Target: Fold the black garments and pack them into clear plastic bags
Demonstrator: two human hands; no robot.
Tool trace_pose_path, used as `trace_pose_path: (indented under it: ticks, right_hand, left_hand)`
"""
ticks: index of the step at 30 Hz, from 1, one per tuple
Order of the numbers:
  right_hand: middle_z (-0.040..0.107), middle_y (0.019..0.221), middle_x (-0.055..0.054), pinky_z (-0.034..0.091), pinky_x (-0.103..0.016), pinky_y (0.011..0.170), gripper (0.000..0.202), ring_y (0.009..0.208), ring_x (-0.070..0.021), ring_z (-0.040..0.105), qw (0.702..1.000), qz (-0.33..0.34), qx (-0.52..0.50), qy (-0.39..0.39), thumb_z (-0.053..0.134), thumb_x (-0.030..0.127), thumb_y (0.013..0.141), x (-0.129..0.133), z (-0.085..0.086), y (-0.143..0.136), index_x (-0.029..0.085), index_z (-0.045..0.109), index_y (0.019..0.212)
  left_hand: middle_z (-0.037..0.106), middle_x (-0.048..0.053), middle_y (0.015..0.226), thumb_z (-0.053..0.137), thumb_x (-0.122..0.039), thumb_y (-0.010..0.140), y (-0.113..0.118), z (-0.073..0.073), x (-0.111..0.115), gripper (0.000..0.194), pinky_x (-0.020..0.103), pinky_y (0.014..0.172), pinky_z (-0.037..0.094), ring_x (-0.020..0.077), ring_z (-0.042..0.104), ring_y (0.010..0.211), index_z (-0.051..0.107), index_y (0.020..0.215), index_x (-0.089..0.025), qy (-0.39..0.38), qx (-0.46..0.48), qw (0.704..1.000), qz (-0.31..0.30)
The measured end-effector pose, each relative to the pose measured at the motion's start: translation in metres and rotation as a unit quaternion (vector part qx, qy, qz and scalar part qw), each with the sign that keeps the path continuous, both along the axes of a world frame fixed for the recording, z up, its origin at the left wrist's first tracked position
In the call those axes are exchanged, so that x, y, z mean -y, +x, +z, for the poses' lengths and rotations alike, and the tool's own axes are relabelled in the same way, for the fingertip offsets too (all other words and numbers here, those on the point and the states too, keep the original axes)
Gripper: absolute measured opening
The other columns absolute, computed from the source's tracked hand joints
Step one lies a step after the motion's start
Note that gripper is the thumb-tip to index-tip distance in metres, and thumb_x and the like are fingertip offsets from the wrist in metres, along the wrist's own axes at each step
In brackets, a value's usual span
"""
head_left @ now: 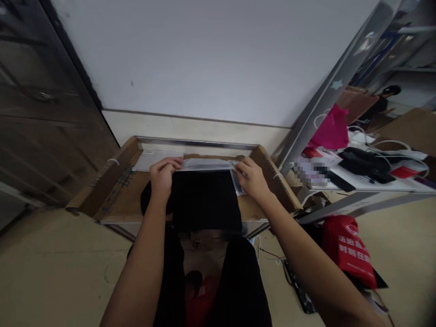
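Observation:
A clear plastic bag [208,165] is stretched flat between my two hands along the far side of a black folded cloth [206,200]. The fingers of my left hand [162,175] pinch the bag's left end. At its right end, my right hand [250,179] grips the plastic between thumb and fingers. A strip of the plastic also shows along the cloth's right side. The black cloth lies over the front edge of a cardboard-lined table [117,195], and whether it is partly inside the bag I cannot tell.
Raised cardboard walls [277,175] flank the work surface. A white wall panel [204,59] stands behind it. To the right, a cluttered table [361,186] holds a pink bag [330,129] and cables. A red bag [350,250] rests below. Another person [384,97] is far back.

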State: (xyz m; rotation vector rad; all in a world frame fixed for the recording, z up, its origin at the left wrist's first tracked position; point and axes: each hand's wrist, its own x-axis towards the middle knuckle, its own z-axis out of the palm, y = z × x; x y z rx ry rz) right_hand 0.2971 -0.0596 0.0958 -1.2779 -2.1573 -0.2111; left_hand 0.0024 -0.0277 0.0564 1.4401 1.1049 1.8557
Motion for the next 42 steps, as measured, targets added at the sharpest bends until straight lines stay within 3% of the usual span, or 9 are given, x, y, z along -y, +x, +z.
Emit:
trace_pose_path:
  ticks: [3,5,11,14,17,22,35,38,42]
  right_hand:
    - [0.060,0.087,-0.009,0.044,-0.034,0.080,0.013,0.087,-0.0238,0.056,0.986,0.009,0.118,-0.118,0.057,0.012,0.088,0.006,-0.015,-0.006,0.018,0.068,0.083]
    - [0.062,0.087,-0.011,0.046,-0.036,0.083,0.014,0.090,-0.0258,0.057,0.972,0.015,0.165,-0.167,0.058,0.010,0.084,0.009,-0.022,-0.012,0.016,0.070,0.085]
    - [0.062,0.116,-0.016,0.044,-0.043,0.105,0.035,0.118,-0.0272,0.054,0.994,0.025,0.051,-0.094,0.047,0.009,0.089,-0.014,-0.038,-0.047,0.011,0.064,0.119]
    - [0.061,0.129,-0.018,0.040,-0.043,0.113,0.042,0.128,-0.0259,0.052,0.994,0.041,0.019,-0.103,0.038,0.008,0.091,-0.038,-0.056,-0.062,0.008,0.060,0.127]
    - [0.057,0.142,-0.020,0.034,-0.046,0.119,0.048,0.138,-0.0261,0.046,0.990,0.044,0.029,-0.130,0.036,0.010,0.093,-0.051,-0.078,-0.068,0.006,0.055,0.136]
    - [0.042,0.158,-0.018,0.022,-0.050,0.124,0.053,0.151,-0.0283,0.031,0.987,0.024,0.053,-0.153,0.032,0.026,0.102,-0.046,-0.094,-0.065,0.006,0.043,0.150]
    - [0.036,0.162,-0.017,0.022,-0.050,0.124,0.057,0.153,-0.0296,0.026,0.978,-0.007,0.089,-0.188,0.029,0.028,0.102,-0.041,-0.088,-0.068,0.006,0.038,0.154]
    - [0.038,0.160,-0.019,0.023,-0.051,0.124,0.055,0.153,-0.0302,0.027,0.982,-0.011,0.068,-0.178,0.031,0.028,0.102,-0.039,-0.091,-0.068,0.007,0.041,0.151]
    - [0.037,0.157,-0.025,0.030,-0.049,0.121,0.053,0.149,-0.0319,0.032,0.989,-0.059,-0.059,-0.119,0.049,0.033,0.095,-0.039,-0.098,-0.064,0.006,0.053,0.140]
  left_hand:
    - [0.072,0.005,0.072,0.052,-0.019,0.074,-0.008,-0.005,-0.001,0.023,0.036,0.084,0.052,0.0233,0.070,0.083,0.065,0.055,-0.020,-0.124,-0.136,0.980,0.079]
    - [0.072,0.005,0.072,0.053,-0.019,0.075,-0.002,-0.007,-0.001,0.022,0.037,0.082,0.052,0.0247,0.068,0.081,0.070,0.061,-0.020,-0.157,-0.238,0.953,0.101]
    - [0.071,0.012,0.121,0.049,-0.011,0.083,0.057,-0.024,0.003,0.039,0.040,0.109,0.043,0.0271,0.060,0.122,0.072,0.114,-0.016,-0.016,-0.424,0.904,0.048]
    - [0.064,0.011,0.138,0.044,-0.017,0.093,0.073,-0.041,0.003,0.044,0.046,0.117,0.035,0.0285,0.051,0.135,0.064,0.131,-0.017,-0.043,-0.487,0.872,0.035]
    - [0.057,0.008,0.147,0.038,-0.024,0.098,0.074,-0.051,0.003,0.047,0.053,0.119,0.028,0.0300,0.043,0.143,0.058,0.140,-0.022,-0.091,-0.518,0.849,0.045]
    - [0.050,0.005,0.154,0.036,-0.027,0.097,0.071,-0.051,0.006,0.052,0.058,0.122,0.019,0.0289,0.036,0.148,0.054,0.146,-0.028,-0.120,-0.555,0.823,0.035]
    - [0.043,0.004,0.159,0.032,-0.030,0.097,0.072,-0.049,0.004,0.056,0.059,0.123,0.019,0.0304,0.030,0.151,0.049,0.150,-0.026,-0.173,-0.560,0.810,0.010]
    - [0.047,0.007,0.156,0.035,-0.028,0.096,0.074,-0.050,0.007,0.053,0.056,0.123,0.019,0.0299,0.034,0.149,0.054,0.145,-0.022,-0.159,-0.537,0.828,0.039]
    - [0.059,0.013,0.143,0.042,-0.021,0.091,0.073,-0.051,0.008,0.045,0.051,0.123,0.023,0.0283,0.046,0.141,0.063,0.131,-0.017,-0.154,-0.430,0.881,0.122]
